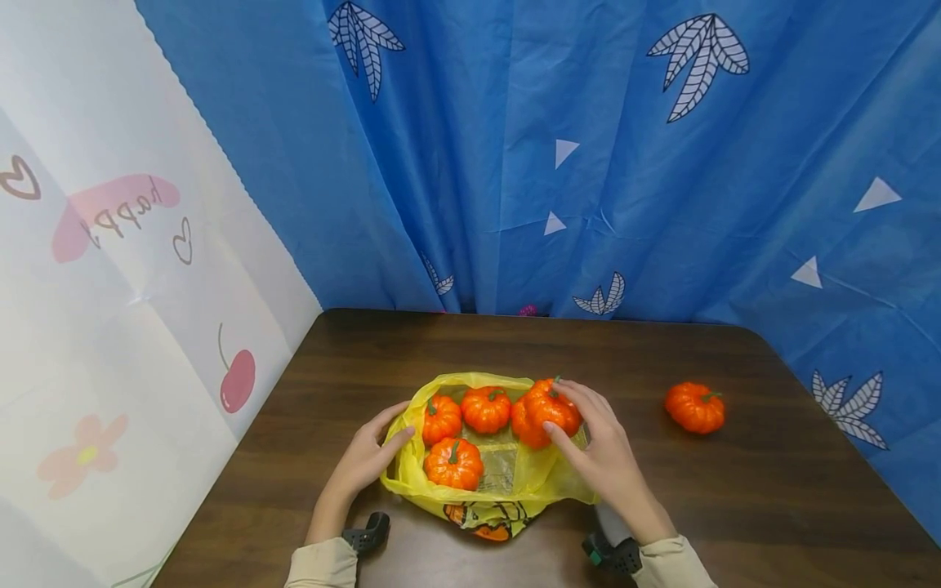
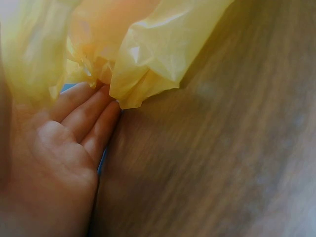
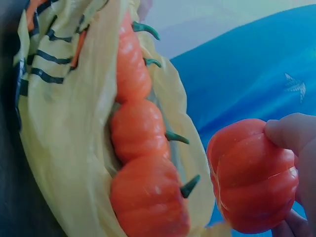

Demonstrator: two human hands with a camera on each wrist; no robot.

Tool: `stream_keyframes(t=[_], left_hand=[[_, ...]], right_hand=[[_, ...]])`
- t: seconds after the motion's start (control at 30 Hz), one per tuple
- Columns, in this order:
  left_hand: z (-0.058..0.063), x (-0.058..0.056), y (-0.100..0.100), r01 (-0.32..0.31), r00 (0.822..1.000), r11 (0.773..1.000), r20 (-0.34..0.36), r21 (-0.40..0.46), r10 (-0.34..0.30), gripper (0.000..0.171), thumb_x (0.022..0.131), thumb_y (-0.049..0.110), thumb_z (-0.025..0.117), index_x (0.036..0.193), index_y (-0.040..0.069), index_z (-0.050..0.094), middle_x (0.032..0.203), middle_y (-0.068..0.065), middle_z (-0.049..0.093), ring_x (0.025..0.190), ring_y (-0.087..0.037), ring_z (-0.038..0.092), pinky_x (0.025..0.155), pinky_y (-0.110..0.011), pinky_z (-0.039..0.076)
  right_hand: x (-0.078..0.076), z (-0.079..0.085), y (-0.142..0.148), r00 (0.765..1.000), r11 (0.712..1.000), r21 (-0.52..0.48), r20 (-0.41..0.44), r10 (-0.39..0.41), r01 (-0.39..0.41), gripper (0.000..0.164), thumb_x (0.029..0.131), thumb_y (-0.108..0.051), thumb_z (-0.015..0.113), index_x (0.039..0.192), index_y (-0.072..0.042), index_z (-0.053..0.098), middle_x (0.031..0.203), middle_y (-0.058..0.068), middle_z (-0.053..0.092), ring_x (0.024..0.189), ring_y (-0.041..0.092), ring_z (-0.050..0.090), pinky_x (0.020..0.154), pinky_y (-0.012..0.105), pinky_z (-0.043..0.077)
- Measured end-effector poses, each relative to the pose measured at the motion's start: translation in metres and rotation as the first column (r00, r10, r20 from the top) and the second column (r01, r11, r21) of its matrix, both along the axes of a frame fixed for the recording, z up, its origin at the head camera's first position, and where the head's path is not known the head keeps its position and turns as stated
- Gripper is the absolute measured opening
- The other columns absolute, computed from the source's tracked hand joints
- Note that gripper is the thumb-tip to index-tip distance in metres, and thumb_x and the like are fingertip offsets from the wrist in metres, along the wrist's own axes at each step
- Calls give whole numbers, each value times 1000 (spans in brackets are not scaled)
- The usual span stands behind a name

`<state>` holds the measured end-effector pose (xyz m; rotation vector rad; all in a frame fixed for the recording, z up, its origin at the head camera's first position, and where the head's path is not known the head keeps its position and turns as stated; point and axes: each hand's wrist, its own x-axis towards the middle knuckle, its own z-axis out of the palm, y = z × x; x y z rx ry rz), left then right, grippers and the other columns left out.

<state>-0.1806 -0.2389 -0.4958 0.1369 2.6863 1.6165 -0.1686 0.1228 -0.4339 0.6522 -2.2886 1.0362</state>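
Nearly straight fingers of my left hand [image 1: 365, 457] touch the left side of a yellow plastic bag [image 1: 507, 490]. In the left wrist view, the bag's film [image 2: 158, 54] covers the fingertips. My right hand [image 1: 606, 449] pinches a small orange toy pumpkin [image 1: 553, 407] between thumb and fingers over the right part of the bag's mouth. The right wrist view shows this held pumpkin [image 3: 252, 177] apart from the bag. Several like pumpkins with green stems sit inside, among them a front-left pumpkin [image 1: 453, 464]; one is partly hidden under the held pumpkin.
Another orange pumpkin [image 1: 694, 407] rests on the dark wooden table [image 1: 735, 506] at the right. A blue curtain [image 1: 470, 163] hangs behind the table's far edge, and a white printed sheet [image 1: 147, 327] hangs at the left. Each wrist wears a black device.
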Motion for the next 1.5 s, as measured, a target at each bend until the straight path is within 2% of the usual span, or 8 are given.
stream_keyframes(t=[0.27, 0.47, 0.63, 0.77, 0.9, 1.03, 1.27, 1.5], left_hand=[[1, 0, 1, -2, 1000, 1000, -5, -14, 2, 55, 101, 36, 67, 150, 17, 53, 154, -12, 52, 145, -37, 45, 117, -59, 36], [1, 0, 1, -4, 1000, 1000, 0, -20, 4, 56, 100, 38, 67, 151, 16, 53, 155, -12, 52, 145, -37, 44, 118, -60, 35], [1, 0, 1, -5, 1000, 1000, 2, -22, 5, 56, 100, 38, 67, 151, 17, 53, 155, -12, 51, 146, -38, 44, 118, -60, 35], [2, 0, 1, -3, 1000, 1000, 2, -21, 3, 56, 100, 38, 67, 151, 16, 53, 155, -12, 51, 146, -38, 43, 118, -60, 35], [2, 0, 1, -2, 1000, 1000, 1, -22, 2, 56, 100, 37, 67, 151, 16, 53, 155, -12, 51, 146, -38, 43, 118, -60, 35], [2, 1, 1, -2, 1000, 1000, -4, -27, 2, 56, 101, 37, 66, 150, 16, 53, 155, -12, 51, 146, -38, 44, 118, -60, 35], [1, 1, 1, -4, 1000, 999, -19, -40, 4, 55, 101, 36, 66, 150, 15, 53, 154, -14, 52, 144, -40, 45, 116, -61, 36], [2, 0, 1, -3, 1000, 1000, -8, -25, 3, 55, 101, 37, 67, 150, 16, 53, 155, -12, 52, 144, -38, 45, 116, -59, 37]], right_hand=[[6, -7, -12, 998, 998, 8, -17, 68, -67, 56, 84, -6, 84, 137, -9, 64, 142, 6, 62, 132, 29, 54, 116, 10, 25], [11, -12, -19, 997, 996, 27, 8, 81, -82, 56, 86, -10, 84, 138, -13, 63, 142, 2, 62, 133, 25, 55, 117, 12, 26], [13, -17, -23, 995, 995, 40, -2, 96, -96, 56, 85, -11, 84, 137, -11, 64, 141, 5, 63, 132, 26, 56, 116, 14, 29], [14, -20, -25, 995, 993, 61, 12, 101, -102, 55, 86, -14, 84, 137, -10, 64, 142, 4, 62, 132, 25, 56, 115, 24, 38], [17, -21, -28, 993, 991, 72, 58, 106, -110, 55, 88, -17, 83, 139, -14, 63, 144, -1, 61, 134, 22, 54, 113, 40, 43], [18, -24, -30, 992, 989, 82, 34, 117, -120, 56, 86, -16, 84, 138, -16, 64, 143, -2, 62, 132, 23, 56, 107, 50, 48], [20, -33, -34, 985, 981, 110, 84, 152, -161, 55, 90, -22, 82, 140, -16, 62, 144, -1, 60, 134, 22, 55, 107, 50, 49], [20, -43, -39, 979, 978, 120, 136, 153, -169, 55, 91, -26, 81, 141, -19, 61, 144, -7, 59, 134, 18, 55, 107, 49, 50]])
